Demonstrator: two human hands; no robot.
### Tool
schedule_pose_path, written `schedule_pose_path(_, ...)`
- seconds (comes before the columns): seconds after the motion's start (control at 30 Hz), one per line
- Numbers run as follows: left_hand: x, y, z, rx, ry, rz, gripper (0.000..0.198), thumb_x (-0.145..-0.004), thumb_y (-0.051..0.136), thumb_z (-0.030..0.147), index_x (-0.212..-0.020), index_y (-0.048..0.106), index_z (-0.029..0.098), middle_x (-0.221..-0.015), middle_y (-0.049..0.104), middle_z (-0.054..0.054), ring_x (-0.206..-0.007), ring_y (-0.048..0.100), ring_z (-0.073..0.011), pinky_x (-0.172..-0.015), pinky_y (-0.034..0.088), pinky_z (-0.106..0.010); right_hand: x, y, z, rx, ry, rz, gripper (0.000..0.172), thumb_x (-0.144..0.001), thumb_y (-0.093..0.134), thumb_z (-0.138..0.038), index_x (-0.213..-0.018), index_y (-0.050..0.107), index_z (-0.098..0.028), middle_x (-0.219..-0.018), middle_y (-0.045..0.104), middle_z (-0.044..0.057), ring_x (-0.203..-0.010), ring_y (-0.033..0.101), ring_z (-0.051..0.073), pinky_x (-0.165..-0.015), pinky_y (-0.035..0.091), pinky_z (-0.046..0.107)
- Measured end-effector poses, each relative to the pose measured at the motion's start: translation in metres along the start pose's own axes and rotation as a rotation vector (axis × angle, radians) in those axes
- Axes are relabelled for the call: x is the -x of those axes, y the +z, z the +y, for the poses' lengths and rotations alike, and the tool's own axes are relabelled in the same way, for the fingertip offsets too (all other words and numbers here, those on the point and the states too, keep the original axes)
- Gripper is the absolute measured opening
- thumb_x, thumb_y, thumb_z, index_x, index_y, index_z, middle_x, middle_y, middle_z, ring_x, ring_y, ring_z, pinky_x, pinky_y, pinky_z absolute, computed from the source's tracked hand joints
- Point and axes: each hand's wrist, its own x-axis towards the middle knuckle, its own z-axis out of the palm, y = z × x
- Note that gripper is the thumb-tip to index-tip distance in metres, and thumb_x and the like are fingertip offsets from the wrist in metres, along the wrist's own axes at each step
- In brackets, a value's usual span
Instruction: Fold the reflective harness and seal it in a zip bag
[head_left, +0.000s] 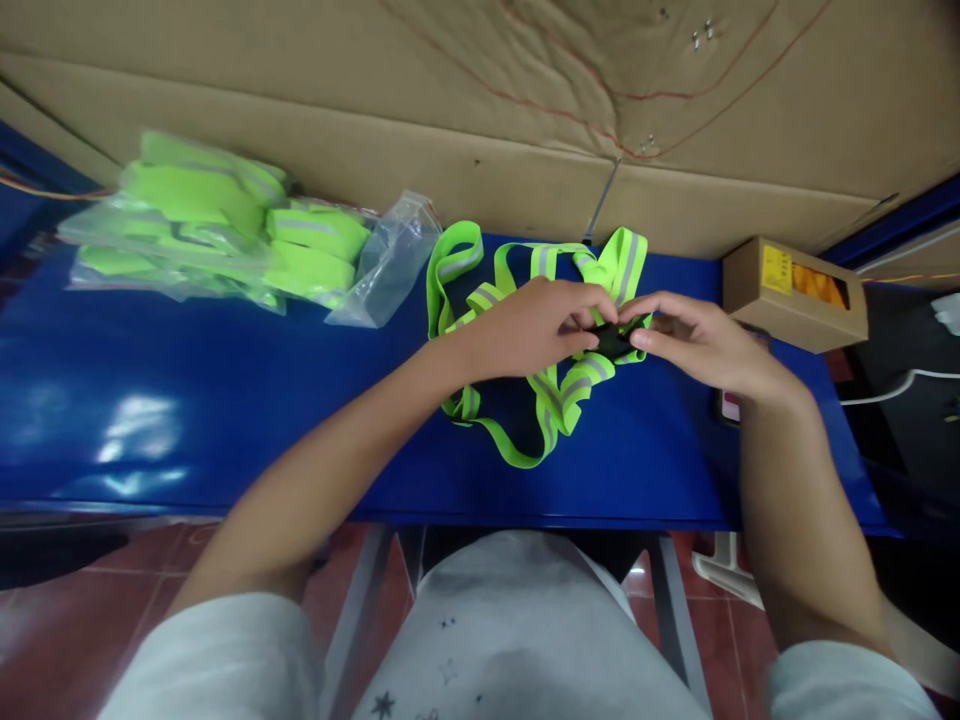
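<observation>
A neon-green reflective strap harness (551,395) with grey stripes lies tangled on the blue table (225,400). Both hands meet over its black plastic buckle (613,340). My left hand (536,325) pinches the buckle from the left with curled fingers. From the right, my right hand (694,335) closes thumb and fingers on the same buckle. Loops of strap trail toward me and toward the back of the table.
Several clear bags of folded neon-green straps (217,230) are piled at the back left, with one empty-looking bag (390,260) beside them. A small cardboard box (795,292) sits at the back right. A cardboard wall (480,110) backs the table. A phone edge (726,405) shows under my right wrist.
</observation>
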Motion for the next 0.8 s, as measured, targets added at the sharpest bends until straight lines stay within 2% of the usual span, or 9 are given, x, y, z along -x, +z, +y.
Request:
schedule_pose_path(0.1,0.037,-0.003,0.022,-0.174,-0.064,0.133,0.024,-0.099,0.056,0.017,-0.120,0.069,0.022,-0.122,0.077,-0.006,-0.105,0.074,-0.0223,-0.093,0.055,-0.035,0.010,0.011,0.007,-0.018,-0.072,0.049,0.032,-0.091,0.076,-0.058,-0.103,0.073,-0.029,-0.112,0.076,0.005,-0.097,0.071,0.023,-0.081,0.058,0.036)
schedule_pose_path(0.17,0.071,-0.003,0.037,-0.284,-0.112,0.235,0.023,-0.104,0.051,0.020,-0.119,0.068,0.025,-0.120,0.077,-0.005,-0.111,0.073,-0.0232,-0.095,0.055,-0.037,0.012,0.016,0.009,-0.002,-0.101,0.064,0.029,-0.094,0.073,-0.057,-0.103,0.073,-0.029,-0.115,0.075,0.006,-0.101,0.072,0.024,-0.085,0.059,0.037)
schedule_pose_path(0.27,0.118,-0.001,0.048,-0.293,-0.307,0.400,0.012,-0.103,0.059,0.028,-0.112,0.067,0.031,-0.104,0.076,-0.001,-0.092,0.073,-0.0211,-0.081,0.057,-0.035,0.012,0.021,0.012,0.085,-0.090,0.104,0.028,-0.101,0.064,-0.055,-0.114,0.072,-0.031,-0.122,0.075,0.007,-0.106,0.073,0.026,-0.084,0.060,0.039)
schedule_pose_path(0.33,0.135,0.003,0.042,-0.302,-0.424,0.421,0.009,-0.102,0.062,0.033,-0.110,0.065,0.031,-0.100,0.074,-0.001,-0.087,0.072,-0.0221,-0.075,0.056,-0.037,0.013,0.025,0.013,0.179,-0.080,0.138,0.030,-0.105,0.058,-0.053,-0.122,0.072,-0.032,-0.128,0.074,0.008,-0.109,0.073,0.028,-0.086,0.060,0.042)
schedule_pose_path(0.47,0.135,0.013,0.019,-0.373,-0.523,0.423,0.014,-0.101,0.062,0.034,-0.113,0.063,0.027,-0.105,0.070,-0.005,-0.092,0.069,-0.0243,-0.076,0.055,-0.039,0.017,0.030,0.011,0.370,-0.070,0.239,0.034,-0.108,0.052,-0.049,-0.118,0.077,-0.029,-0.128,0.074,0.009,-0.116,0.072,0.032,-0.104,0.056,0.052)
schedule_pose_path(0.53,0.130,0.016,0.012,-0.422,-0.523,0.429,0.018,-0.100,0.063,0.033,-0.117,0.061,0.026,-0.113,0.068,-0.008,-0.102,0.069,-0.0265,-0.082,0.056,-0.041,0.020,0.031,0.008,0.431,-0.065,0.253,0.037,-0.108,0.049,-0.049,-0.116,0.079,-0.029,-0.128,0.072,0.010,-0.116,0.072,0.033,-0.105,0.055,0.055)
schedule_pose_path(0.67,0.130,0.015,0.010,-0.417,-0.576,0.420,0.029,-0.096,0.070,0.031,-0.120,0.054,0.027,-0.119,0.069,-0.008,-0.113,0.067,-0.0295,-0.091,0.056,-0.044,0.023,0.029,0.007,0.423,-0.144,0.163,0.036,-0.104,0.057,-0.053,-0.124,0.077,-0.031,-0.134,0.068,0.012,-0.123,0.068,0.037,-0.107,0.053,0.059)
schedule_pose_path(0.8,0.127,0.011,0.005,-0.301,-0.670,0.418,0.042,-0.089,0.080,0.033,-0.119,0.053,0.025,-0.117,0.072,-0.007,-0.115,0.069,-0.0296,-0.092,0.054,-0.044,0.022,0.027,0.007,0.434,-0.217,0.119,0.026,-0.100,0.065,-0.052,-0.108,0.080,-0.033,-0.131,0.073,0.009,-0.119,0.069,0.038,-0.102,0.050,0.061)
